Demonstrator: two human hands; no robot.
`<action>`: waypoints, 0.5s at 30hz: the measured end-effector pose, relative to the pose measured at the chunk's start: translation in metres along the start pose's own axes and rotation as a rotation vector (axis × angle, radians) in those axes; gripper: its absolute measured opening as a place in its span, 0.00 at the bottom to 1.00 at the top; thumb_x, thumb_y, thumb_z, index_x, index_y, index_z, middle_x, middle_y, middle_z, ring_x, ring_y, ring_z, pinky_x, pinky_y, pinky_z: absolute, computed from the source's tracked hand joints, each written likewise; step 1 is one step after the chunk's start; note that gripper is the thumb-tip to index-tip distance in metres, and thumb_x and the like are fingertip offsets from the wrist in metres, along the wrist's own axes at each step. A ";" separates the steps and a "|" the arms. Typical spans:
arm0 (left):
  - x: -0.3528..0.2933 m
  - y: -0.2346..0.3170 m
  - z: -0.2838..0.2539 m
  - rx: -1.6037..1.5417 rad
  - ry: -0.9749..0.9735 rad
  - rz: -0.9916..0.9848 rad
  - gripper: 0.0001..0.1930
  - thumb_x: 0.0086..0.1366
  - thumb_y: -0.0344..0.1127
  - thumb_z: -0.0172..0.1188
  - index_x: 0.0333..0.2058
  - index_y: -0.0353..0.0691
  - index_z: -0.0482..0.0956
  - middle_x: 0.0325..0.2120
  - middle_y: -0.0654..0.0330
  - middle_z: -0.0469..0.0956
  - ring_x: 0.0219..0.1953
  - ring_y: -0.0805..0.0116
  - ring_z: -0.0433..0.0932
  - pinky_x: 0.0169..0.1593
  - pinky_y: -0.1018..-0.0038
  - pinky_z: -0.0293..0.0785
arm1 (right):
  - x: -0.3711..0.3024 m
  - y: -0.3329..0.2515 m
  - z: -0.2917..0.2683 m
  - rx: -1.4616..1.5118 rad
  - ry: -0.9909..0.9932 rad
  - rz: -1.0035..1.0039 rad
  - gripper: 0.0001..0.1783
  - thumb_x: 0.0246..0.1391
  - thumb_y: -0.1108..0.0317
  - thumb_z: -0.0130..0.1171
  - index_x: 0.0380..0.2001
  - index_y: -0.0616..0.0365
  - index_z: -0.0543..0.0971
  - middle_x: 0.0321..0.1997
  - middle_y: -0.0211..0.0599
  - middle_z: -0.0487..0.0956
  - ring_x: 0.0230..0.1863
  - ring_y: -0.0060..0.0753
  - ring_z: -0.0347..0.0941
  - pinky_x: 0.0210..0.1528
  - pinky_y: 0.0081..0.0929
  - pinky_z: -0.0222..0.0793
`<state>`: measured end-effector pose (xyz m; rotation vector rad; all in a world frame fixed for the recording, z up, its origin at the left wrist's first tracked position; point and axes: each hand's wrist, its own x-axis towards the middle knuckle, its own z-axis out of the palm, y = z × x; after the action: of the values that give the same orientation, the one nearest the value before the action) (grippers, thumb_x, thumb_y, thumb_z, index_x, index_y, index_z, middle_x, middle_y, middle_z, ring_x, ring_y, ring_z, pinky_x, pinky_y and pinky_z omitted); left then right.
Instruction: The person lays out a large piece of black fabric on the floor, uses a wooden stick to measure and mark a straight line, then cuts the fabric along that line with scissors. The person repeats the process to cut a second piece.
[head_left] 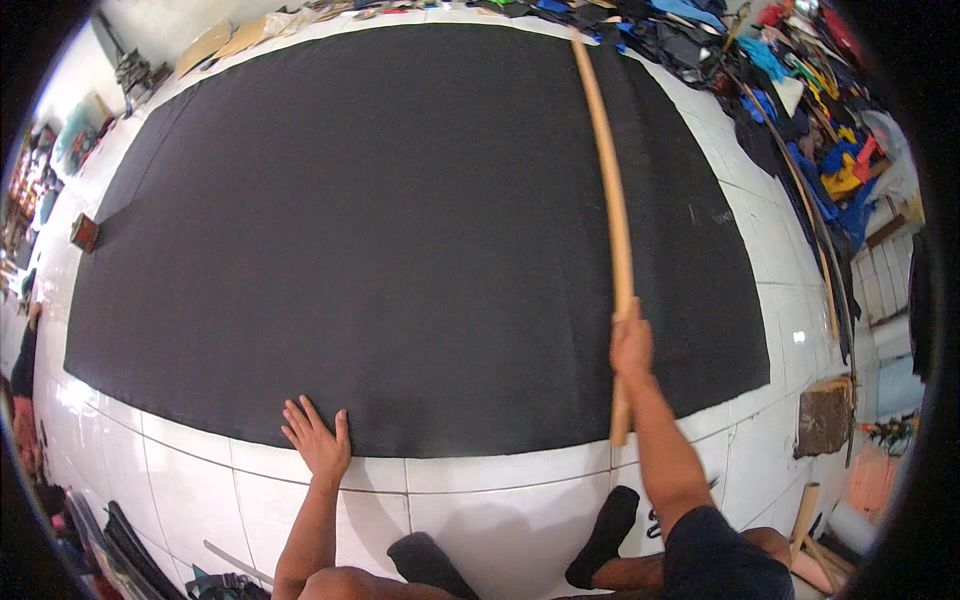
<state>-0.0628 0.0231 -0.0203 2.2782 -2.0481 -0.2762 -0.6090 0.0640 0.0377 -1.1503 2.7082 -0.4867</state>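
Observation:
A large sheet of black fabric (380, 220) lies spread over the white tiled floor. My left hand (318, 440) rests flat on its near edge, fingers spread, holding nothing. Farther right, my right hand (631, 345) is wrapped round a long wooden stick (612, 190). The stick lies across the right part of the fabric, from its far edge to just past the near edge. Faint crease lines run through the fabric close to the stick.
A small reddish-brown block (84, 233) sits on the fabric's left edge, and a brown block (825, 418) lies on the floor at right. Colourful cloth scraps (835, 150) heap up at the far right. Flat cardboard pieces (235, 40) lie at the far left. Another person's arm (28, 350) shows at the left rim.

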 end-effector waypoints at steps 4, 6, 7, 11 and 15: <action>-0.027 0.028 -0.010 0.040 -0.083 0.053 0.44 0.70 0.59 0.48 0.70 0.28 0.50 0.72 0.34 0.44 0.75 0.37 0.40 0.73 0.44 0.34 | -0.098 -0.084 0.027 0.225 -0.098 -0.191 0.34 0.64 0.57 0.57 0.69 0.54 0.61 0.41 0.55 0.75 0.39 0.59 0.77 0.39 0.53 0.74; -0.044 0.040 -0.005 0.026 -0.075 0.158 0.43 0.71 0.58 0.48 0.70 0.27 0.50 0.72 0.35 0.44 0.75 0.38 0.41 0.73 0.44 0.32 | -0.142 -0.132 0.036 0.293 -0.295 -0.276 0.34 0.64 0.56 0.57 0.69 0.53 0.62 0.40 0.54 0.75 0.40 0.58 0.76 0.40 0.52 0.74; -0.051 0.047 0.004 0.003 -0.072 0.215 0.43 0.71 0.57 0.48 0.70 0.27 0.50 0.72 0.35 0.44 0.75 0.38 0.41 0.73 0.44 0.32 | -0.161 -0.146 0.043 0.328 -0.391 -0.311 0.34 0.64 0.56 0.57 0.69 0.51 0.62 0.40 0.54 0.74 0.40 0.59 0.76 0.40 0.52 0.75; -0.071 0.050 0.024 0.062 -0.030 0.399 0.42 0.71 0.58 0.46 0.69 0.25 0.53 0.72 0.37 0.46 0.75 0.39 0.42 0.73 0.43 0.31 | -0.211 -0.182 0.071 0.230 -0.400 -0.721 0.32 0.61 0.56 0.60 0.67 0.36 0.65 0.43 0.46 0.74 0.44 0.52 0.76 0.40 0.50 0.75; -0.074 0.057 0.029 0.039 -0.048 0.404 0.41 0.71 0.57 0.45 0.69 0.26 0.54 0.72 0.38 0.48 0.75 0.40 0.42 0.73 0.43 0.31 | -0.218 -0.190 0.092 0.057 -0.359 -0.761 0.29 0.66 0.55 0.54 0.69 0.31 0.65 0.45 0.43 0.72 0.44 0.45 0.74 0.41 0.43 0.75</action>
<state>-0.1306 0.0919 -0.0329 1.8296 -2.4906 -0.2671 -0.3061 0.0756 0.0232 -2.0094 1.8793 -0.3836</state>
